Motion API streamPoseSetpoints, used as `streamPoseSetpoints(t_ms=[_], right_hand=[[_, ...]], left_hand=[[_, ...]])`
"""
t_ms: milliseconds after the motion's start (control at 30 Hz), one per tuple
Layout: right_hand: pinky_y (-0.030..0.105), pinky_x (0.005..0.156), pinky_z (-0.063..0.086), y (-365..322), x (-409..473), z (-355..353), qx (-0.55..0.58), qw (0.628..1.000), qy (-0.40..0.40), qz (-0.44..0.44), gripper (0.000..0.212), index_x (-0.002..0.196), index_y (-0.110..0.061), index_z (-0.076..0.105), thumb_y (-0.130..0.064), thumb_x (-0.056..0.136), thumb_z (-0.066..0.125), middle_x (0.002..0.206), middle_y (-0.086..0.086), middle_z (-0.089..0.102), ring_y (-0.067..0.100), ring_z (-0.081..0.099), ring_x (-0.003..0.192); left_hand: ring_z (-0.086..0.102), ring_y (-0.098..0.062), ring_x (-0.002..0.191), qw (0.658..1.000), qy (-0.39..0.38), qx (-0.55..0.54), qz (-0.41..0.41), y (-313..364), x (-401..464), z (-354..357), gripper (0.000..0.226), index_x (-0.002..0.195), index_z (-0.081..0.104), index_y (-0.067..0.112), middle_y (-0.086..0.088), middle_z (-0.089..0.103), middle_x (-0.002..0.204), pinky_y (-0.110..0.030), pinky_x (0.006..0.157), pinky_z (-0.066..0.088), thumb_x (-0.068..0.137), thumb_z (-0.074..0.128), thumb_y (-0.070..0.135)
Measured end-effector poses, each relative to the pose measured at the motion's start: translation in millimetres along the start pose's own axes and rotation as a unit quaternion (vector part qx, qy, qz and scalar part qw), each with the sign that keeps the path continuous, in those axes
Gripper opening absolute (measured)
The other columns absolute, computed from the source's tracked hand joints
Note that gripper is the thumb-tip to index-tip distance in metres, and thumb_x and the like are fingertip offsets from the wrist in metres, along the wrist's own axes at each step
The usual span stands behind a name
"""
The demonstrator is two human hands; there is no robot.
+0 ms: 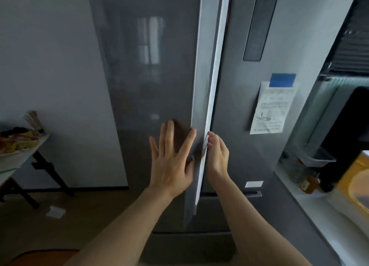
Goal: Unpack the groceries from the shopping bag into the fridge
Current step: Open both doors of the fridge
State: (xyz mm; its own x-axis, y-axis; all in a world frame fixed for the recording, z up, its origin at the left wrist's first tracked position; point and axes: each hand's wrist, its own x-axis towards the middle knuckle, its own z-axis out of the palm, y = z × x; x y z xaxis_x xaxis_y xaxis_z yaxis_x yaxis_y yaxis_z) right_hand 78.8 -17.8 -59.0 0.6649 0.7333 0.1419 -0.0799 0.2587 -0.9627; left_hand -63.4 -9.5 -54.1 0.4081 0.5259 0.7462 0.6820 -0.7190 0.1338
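Fridge [151, 70]: tall, dark grey, glossy; stands dead ahead, filling the middle of the view.
Left door [147, 86]: ajar, its pale inner edge [209, 110] showing as a long, near-vertical strip leaning slightly right at the top.
Right door [239, 126]: closed, carrying a paper notice [269, 108] under a blue tag [282, 80].
Left hand [171, 162]: fingers straight and spread, flat against the left door's front.
Right hand [217, 154]: fingers curled round the left door's edge, gripping it.
Open room: bare floor [79, 212] to the left, a table [18, 158] beyond; counter [329, 212] close on the right.
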Motion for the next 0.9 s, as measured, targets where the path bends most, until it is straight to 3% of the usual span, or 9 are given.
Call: streamPoseSetpoints(t_ms=[133, 200, 233, 267, 333, 433, 567, 733, 900], right_hand=[[0.031, 0.111, 0.042, -57, -32, 10, -0.044, 0.996, -0.023, -0.079, 0.041, 0.144, -0.016, 0.056, -0.033, 0.107, 0.048, 0.139, -0.004, 0.061, 0.012, 0.055, 0.128], [0.037, 0.101, 0.051, -69, -42, 14, -0.037, 0.996, -0.051, -0.064, 0.036, 0.128, -0.01, 0.065, -0.033, 0.105, 0.05, 0.121, 0.001, 0.07, 0.013, 0.064, 0.111], [0.037, 0.088, 0.055, -75, -51, 20, -0.036, 0.995, -0.063, -0.066, 0.033, 0.113, -0.003, 0.068, -0.029, 0.104, 0.05, 0.101, 0.003, 0.072, 0.012, 0.067, 0.093], [0.034, 0.073, 0.053, -79, -59, 28, -0.045, 0.994, -0.064, -0.073, 0.032, 0.099, 0.003, 0.066, -0.024, 0.104, 0.049, 0.084, 0.004, 0.067, 0.01, 0.062, 0.076], [0.029, 0.062, 0.045, -83, -80, 44, -0.069, 0.992, -0.05, -0.09, 0.036, 0.085, 0.005, 0.061, -0.023, 0.105, 0.05, 0.069, 0.003, 0.055, 0.009, 0.051, 0.062], [0.031, 0.061, 0.041, -89, -104, 67, -0.07, 0.987, -0.084, -0.115, 0.042, 0.077, -0.002, 0.057, -0.03, 0.106, 0.049, 0.068, 0.006, 0.048, 0.016, 0.045, 0.063], [0.031, 0.061, 0.044, -98, -129, 102, -0.074, 0.961, -0.209, -0.165, 0.04, 0.079, -0.009, 0.058, -0.043, 0.101, 0.051, 0.069, -0.001, 0.051, 0.014, 0.049, 0.064], [0.046, 0.072, 0.056, -87, -157, 153, -0.133, 0.932, -0.266, -0.206, 0.038, 0.095, -0.015, 0.062, -0.053, 0.097, 0.054, 0.084, 0.009, 0.064, 0.026, 0.061, 0.076], [0.05, 0.071, 0.055, -83, -159, 182, -0.174, 0.914, -0.292, -0.221, 0.038, 0.095, -0.024, 0.06, -0.061, 0.096, 0.051, 0.082, 0.002, 0.066, 0.021, 0.063, 0.076]], left_hand=[[0.009, -0.04, 0.158, 0.995, 0.019, -0.086, -0.05, -9, -38, -40, 0.115, 0.163, 0.0, 0.04, -0.02, 0.007, 0.17, -0.074, 0.115, 0.028, 0.081, 0.079, 0.025], [0.019, -0.043, 0.155, 0.99, 0.05, -0.12, -0.056, -6, -28, -68, 0.108, 0.163, 0.007, 0.036, -0.02, 0.01, 0.17, -0.069, 0.112, 0.038, 0.081, 0.076, 0.032], [0.022, -0.043, 0.154, 0.986, 0.075, -0.132, -0.067, -2, -15, -86, 0.103, 0.163, 0.011, 0.035, -0.021, 0.011, 0.169, -0.066, 0.112, 0.041, 0.081, 0.075, 0.036], [0.023, -0.043, 0.154, 0.981, 0.104, -0.138, -0.084, 3, 1, -105, 0.1, 0.162, 0.015, 0.033, -0.022, 0.013, 0.169, -0.063, 0.113, 0.042, 0.082, 0.075, 0.04], [0.02, -0.043, 0.154, 0.971, 0.146, -0.14, -0.131, 12, 32, -143, 0.095, 0.161, 0.023, 0.031, -0.025, 0.011, 0.169, -0.057, 0.118, 0.034, 0.082, 0.075, 0.045], [0.018, -0.045, 0.153, 0.959, 0.183, -0.107, -0.189, 0, 50, -184, 0.093, 0.16, 0.027, 0.03, -0.027, 0.009, 0.168, -0.055, 0.117, 0.031, 0.081, 0.073, 0.052], [0.022, -0.045, 0.152, 0.95, 0.218, -0.069, -0.212, -44, 36, -205, 0.097, 0.161, 0.025, 0.028, -0.025, 0.011, 0.168, -0.063, 0.113, 0.031, 0.08, 0.065, 0.062], [0.01, -0.042, 0.156, 0.939, 0.196, -0.071, -0.273, -83, 24, -223, 0.128, 0.164, 0.005, 0.032, -0.02, 0.001, 0.171, -0.063, 0.12, 0.022, 0.063, 0.064, 0.084], [0.008, -0.042, 0.157, 0.934, 0.196, -0.065, -0.293, -114, 25, -229, 0.135, 0.165, 0.003, 0.028, -0.02, 0.003, 0.171, -0.063, 0.121, 0.022, 0.064, 0.083, 0.068]])
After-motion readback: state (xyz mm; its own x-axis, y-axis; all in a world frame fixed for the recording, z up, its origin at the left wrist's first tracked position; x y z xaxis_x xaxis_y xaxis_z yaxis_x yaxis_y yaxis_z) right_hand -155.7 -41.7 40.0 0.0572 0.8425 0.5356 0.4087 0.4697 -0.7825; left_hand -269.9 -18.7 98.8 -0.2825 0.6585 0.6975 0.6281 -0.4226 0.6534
